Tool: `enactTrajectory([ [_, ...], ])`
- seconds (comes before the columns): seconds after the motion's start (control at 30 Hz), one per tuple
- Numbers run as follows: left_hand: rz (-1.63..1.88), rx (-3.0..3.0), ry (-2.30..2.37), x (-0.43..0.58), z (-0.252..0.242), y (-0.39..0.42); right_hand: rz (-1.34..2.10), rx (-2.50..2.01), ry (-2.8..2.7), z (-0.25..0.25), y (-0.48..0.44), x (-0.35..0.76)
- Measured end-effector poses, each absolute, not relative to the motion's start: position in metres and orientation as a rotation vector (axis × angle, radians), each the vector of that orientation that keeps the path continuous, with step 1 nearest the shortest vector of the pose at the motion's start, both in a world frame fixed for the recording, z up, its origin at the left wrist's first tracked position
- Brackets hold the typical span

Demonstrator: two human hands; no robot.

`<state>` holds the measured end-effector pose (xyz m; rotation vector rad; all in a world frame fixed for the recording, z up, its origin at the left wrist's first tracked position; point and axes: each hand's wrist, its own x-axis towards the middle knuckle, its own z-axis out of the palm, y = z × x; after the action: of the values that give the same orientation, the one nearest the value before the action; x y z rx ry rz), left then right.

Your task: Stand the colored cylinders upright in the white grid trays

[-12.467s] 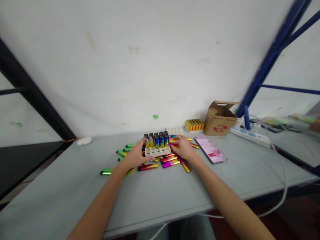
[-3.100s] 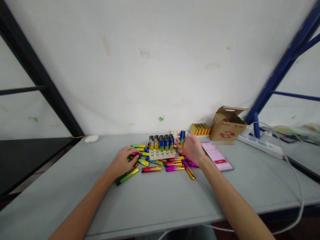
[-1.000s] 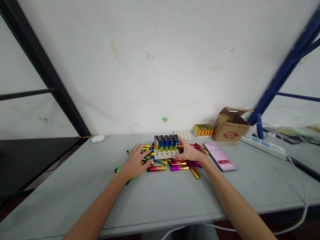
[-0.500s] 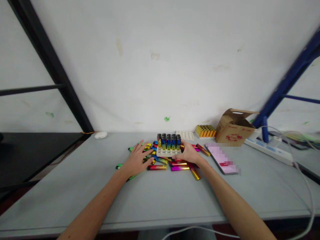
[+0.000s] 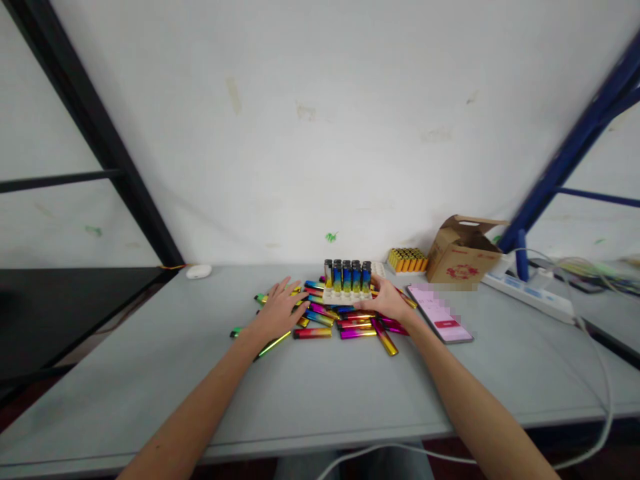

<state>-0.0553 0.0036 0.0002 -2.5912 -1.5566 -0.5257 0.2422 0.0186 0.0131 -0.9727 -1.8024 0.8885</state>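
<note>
Several lighters with shiny blue-to-yellow bodies and dark tops stand upright in a white tray with holes. My right hand grips this tray at its right end. Beneath and around the tray lies a loose pile of lighters in red, purple, blue, green and gold; a red-and-gold lighter lies at its front. Over the left side of the pile my left hand is spread flat, fingers apart, resting on or just above the lighters. Some of them are hidden under it.
Behind the right hand is a second white tray, partly hidden. A block of orange lighters stands by the wall, beside an open cardboard box. A phone, a power strip with cables and a small white case lie on the table.
My right hand has carried the tray of upright lighters a little to the right and away from me, baring more of the pile. My left hand stays nearly where it was.
</note>
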Motion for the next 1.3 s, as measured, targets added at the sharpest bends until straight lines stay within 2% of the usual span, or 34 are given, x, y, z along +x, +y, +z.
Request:
enactTrajectory([
  [0.27, -0.678, -2.647, -1.521, -0.057, 0.000, 0.004, 0.901, -0.961, -1.827, 0.004, 0.023, 0.236],
  [0.6, -0.680, -2.695, -1.504, -0.062, -0.003, 0.013, 1.029, -0.888, -1.830, 0.006, 0.019, 0.235],
  [1.1, -0.623, -2.656, -1.472, -0.059, -0.003, 0.012, 0.881, -1.001, -2.030, 0.008, 0.019, 0.233],
  [1.3, -0.588, -2.636, -1.462, -0.056, -0.002, 0.010, 0.531, -1.081, -2.127, 0.000, 0.027, 0.237],
])
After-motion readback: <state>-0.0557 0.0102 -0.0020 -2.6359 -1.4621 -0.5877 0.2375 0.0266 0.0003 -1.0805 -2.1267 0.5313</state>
